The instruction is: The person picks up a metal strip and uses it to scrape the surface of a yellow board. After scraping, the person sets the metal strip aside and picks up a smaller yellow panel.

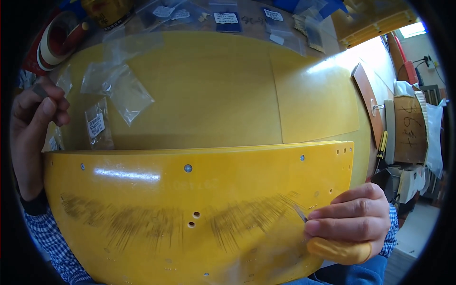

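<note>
A large yellow board (142, 185) lies tilted in front of me, fitted with several screws and holes. Two fan-shaped fields of fine dark needle-like pins or wires (142, 223) spread over its face. My right hand (354, 221) is closed at the board's right side, around tweezers (300, 213) whose thin metal tip reaches the end of the right field. One of its fingers wears a yellow finger cot (338, 250). Beyond the board's upper left corner, my left hand (40, 111) is raised, pinching a small flat grey piece (40, 90) between thumb and fingers.
Clear plastic bags (128, 92) and a labelled bag (97, 123) lie on the yellowish mat (209, 85). Tape rolls (57, 40) stand at the far left. More labelled bags (225, 19) line the back. At right are a brown panel (368, 102) and a cardboard box (409, 130).
</note>
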